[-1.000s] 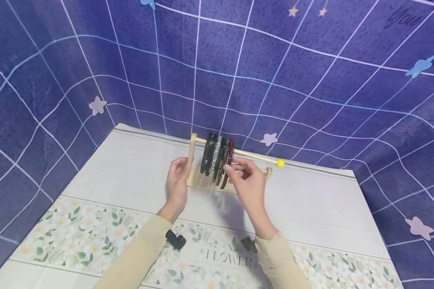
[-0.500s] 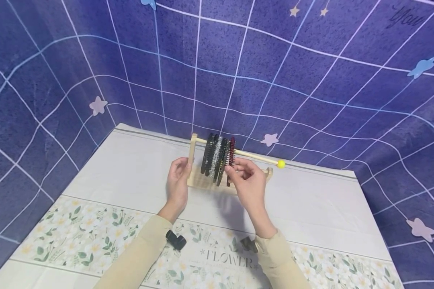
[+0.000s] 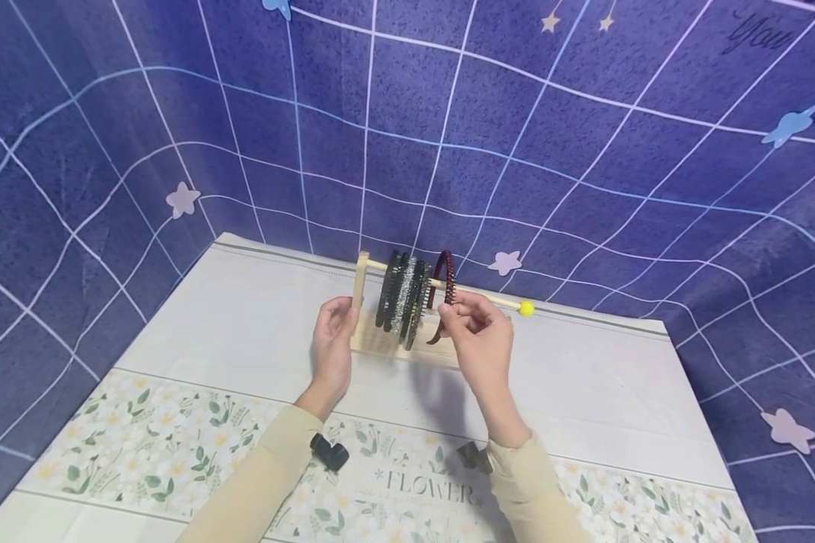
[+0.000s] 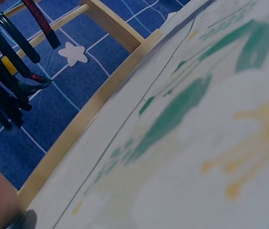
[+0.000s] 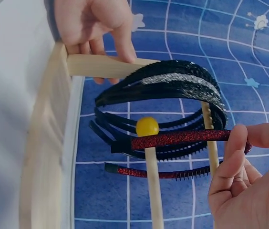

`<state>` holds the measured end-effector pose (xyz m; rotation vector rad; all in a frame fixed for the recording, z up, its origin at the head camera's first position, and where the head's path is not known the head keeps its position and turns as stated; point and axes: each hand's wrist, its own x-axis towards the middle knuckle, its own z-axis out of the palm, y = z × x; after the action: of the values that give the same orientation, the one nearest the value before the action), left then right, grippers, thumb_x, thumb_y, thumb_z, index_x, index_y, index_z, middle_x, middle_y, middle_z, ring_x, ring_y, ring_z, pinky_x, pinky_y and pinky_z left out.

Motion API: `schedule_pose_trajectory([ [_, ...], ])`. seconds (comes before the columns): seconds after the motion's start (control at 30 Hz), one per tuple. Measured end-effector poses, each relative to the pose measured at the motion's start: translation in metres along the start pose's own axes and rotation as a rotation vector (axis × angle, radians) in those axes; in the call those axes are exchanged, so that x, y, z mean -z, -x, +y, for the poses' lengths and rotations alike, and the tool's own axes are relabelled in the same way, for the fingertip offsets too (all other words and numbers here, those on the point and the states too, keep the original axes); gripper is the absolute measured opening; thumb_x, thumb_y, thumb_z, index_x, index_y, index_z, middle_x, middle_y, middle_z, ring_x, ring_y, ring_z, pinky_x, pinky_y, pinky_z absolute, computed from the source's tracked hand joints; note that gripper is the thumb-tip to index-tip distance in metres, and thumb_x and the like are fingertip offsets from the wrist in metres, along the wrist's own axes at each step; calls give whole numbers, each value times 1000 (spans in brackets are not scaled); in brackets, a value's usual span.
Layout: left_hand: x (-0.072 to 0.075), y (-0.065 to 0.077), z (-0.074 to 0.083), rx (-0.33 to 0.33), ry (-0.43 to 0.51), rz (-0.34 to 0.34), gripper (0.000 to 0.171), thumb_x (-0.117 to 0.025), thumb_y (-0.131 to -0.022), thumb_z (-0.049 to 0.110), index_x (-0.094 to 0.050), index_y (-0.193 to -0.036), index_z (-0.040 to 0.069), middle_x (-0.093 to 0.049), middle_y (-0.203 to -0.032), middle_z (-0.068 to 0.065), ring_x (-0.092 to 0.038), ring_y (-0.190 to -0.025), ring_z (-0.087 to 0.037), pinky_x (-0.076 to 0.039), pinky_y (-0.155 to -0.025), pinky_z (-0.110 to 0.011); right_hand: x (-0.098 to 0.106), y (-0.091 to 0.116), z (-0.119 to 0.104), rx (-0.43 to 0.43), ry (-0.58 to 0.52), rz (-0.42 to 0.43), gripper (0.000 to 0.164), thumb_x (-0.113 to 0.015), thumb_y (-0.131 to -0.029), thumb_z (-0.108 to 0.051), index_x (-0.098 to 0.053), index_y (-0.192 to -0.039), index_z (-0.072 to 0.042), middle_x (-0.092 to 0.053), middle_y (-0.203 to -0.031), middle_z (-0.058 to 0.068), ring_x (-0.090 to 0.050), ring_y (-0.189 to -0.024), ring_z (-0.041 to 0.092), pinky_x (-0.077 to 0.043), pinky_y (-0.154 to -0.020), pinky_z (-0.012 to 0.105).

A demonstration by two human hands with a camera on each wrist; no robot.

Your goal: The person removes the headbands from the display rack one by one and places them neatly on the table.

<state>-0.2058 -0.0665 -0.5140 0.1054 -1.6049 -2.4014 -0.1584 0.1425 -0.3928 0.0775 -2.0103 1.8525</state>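
Note:
In the head view my left hand grips the left upright of a wooden headband stand. My right hand pinches a glittery dark red headband by its side, between thumb and fingers. That headband hangs around the pale rod, apart from the others and turned so that its curve shows. Several black headbands hang close together on the rod's left part, with a silver glitter headband among them. The right wrist view shows the red headband's toothed inner side and its free ends.
A yellow ball caps the rod's right end. The stand stands at the back of a white table with a floral printed band, before a blue grid-patterned cloth. Black wrist devices sit at both cuffs.
My right hand has drawn the red headband rightward along the rod, away from the row, and it has turned. My left hand stays on the upright.

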Motion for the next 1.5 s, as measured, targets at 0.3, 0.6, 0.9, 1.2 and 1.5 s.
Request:
schedule_pose_trajectory([
  [0.3,0,-1,-1,-7,18,6,19,-63,-113,9,-64,-131,16,-72,-144,-11,-62,-141,-21,-42,-126,-38,7,-5,-9,34,-38,23,21,-80,-97,5,-75,-116,11,-76,-84,0,-71,-62,5,-64,-63,23],
  [0.6,0,1,1,-3,-2,-2,19,-62,-114,10,-63,-133,15,-70,-146,-12,-61,-143,-22,-41,-127,-39,16,-7,-17,70,-66,39,21,-79,-97,5,-74,-117,11,-76,-83,-6,-70,-61,5,-62,-62,20],
  [0.9,0,0,0,-12,9,-9,18,-61,-114,10,-63,-131,17,-72,-145,-10,-62,-142,-21,-41,-127,-37,22,-7,-25,77,-85,64,22,-79,-96,7,-74,-117,12,-75,-82,-5,-69,-59,7,-55,-52,16],
  [1.2,-1,0,0,-6,8,-9,17,-61,-114,11,-63,-130,18,-72,-145,-10,-62,-143,-21,-41,-127,-37,36,-10,-31,110,-100,107,21,-80,-95,7,-75,-115,11,-76,-82,-3,-67,-59,5,-60,-58,20],
  [1.5,-1,1,2,-8,4,-7,17,-62,-114,11,-64,-129,18,-72,-145,-10,-62,-143,-21,-40,-128,-38,56,-14,-30,112,-117,165,18,-80,-95,8,-77,-112,9,-76,-81,-1,-66,-58,7,-58,-57,18],
])
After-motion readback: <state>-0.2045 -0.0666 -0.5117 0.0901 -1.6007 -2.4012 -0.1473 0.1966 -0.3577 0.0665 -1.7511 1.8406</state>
